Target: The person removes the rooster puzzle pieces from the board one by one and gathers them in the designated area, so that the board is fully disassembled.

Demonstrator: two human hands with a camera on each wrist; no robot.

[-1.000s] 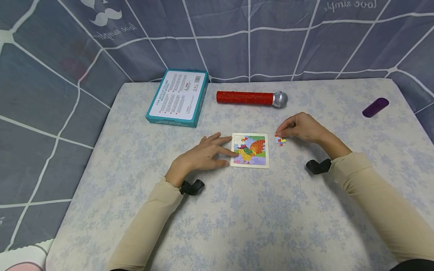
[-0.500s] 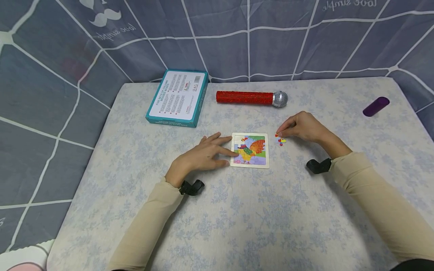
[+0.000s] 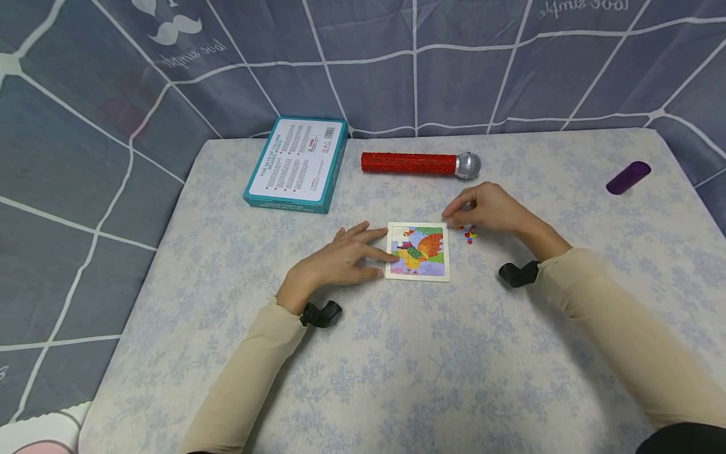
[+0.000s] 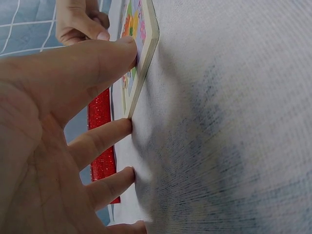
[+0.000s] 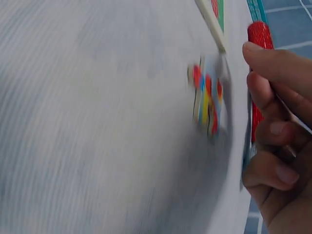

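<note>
A small framed jigsaw puzzle with a colourful rooster picture lies on the table. My left hand is spread flat beside it, the index finger reaching onto the picture's lower left and another fingertip at the frame's left edge. Just right of the puzzle, my right hand hovers with thumb and index finger brought together near the frame's upper right corner. Whether a piece is between those fingertips is hidden. Under that hand lie loose puzzle pieces; the right wrist view shows these pieces apart from the fingers, blurred.
A red glittery toy microphone with a silver head lies behind the puzzle. Back left is a teal-edged box, and a purple cylinder lies at the far right. Behind the table hangs a grey-blue curtain.
My right hand has moved left from the loose pieces toward the puzzle frame's upper right corner. The left hand and the puzzle stay where they were.
</note>
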